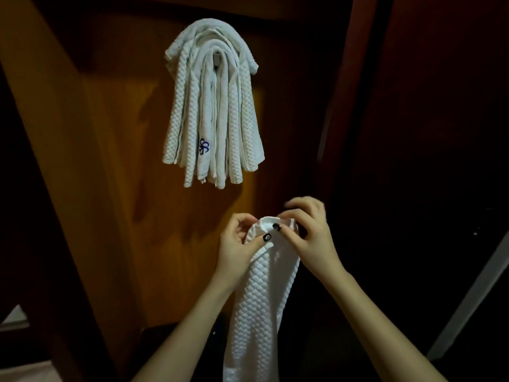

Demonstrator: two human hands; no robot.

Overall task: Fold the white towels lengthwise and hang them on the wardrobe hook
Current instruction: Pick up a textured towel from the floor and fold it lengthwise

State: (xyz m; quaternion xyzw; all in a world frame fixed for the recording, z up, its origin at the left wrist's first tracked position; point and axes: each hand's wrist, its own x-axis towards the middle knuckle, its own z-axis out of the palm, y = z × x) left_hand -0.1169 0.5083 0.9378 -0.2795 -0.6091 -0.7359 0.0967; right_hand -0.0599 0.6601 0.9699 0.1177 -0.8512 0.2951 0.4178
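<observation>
In the head view, a bundle of hung towels [213, 106] is seen draped over a small hook [216, 59] that is fixed to the upper part of an orange-brown wardrobe panel [110, 161]. The white, quilted towels are folded into long narrow strips and laid one over another across the hook, so that their ends hang down on both sides and lie against the panel. A blue embroidered emblem [204, 146] is shown near the lower end of one of the middle strips.

Below the bundle and slightly to the right of it, well apart from the hook, a further white towel [261, 299] is held up in front of the lower part of the panel. Its top end is gathered between the two hands, and the rest hangs straight down as a narrow quilted strip that is cut off by the bottom edge of the frame.

The left hand [239, 244] is curled around the left side of the towel's top end, with the thumb pressed onto the cloth from the front; a dark-painted nail is visible on that thumb. The right hand [308, 232] is closed on the right side of the same top end, where the smooth hem is pinched between thumb and fingers; its thumbnail is also dark. The two thumbs are set just beside each other. Both bare forearms are raised from the lower edge of the frame.

A dark red-brown surface [440, 106] is seen to the right of the panel.
</observation>
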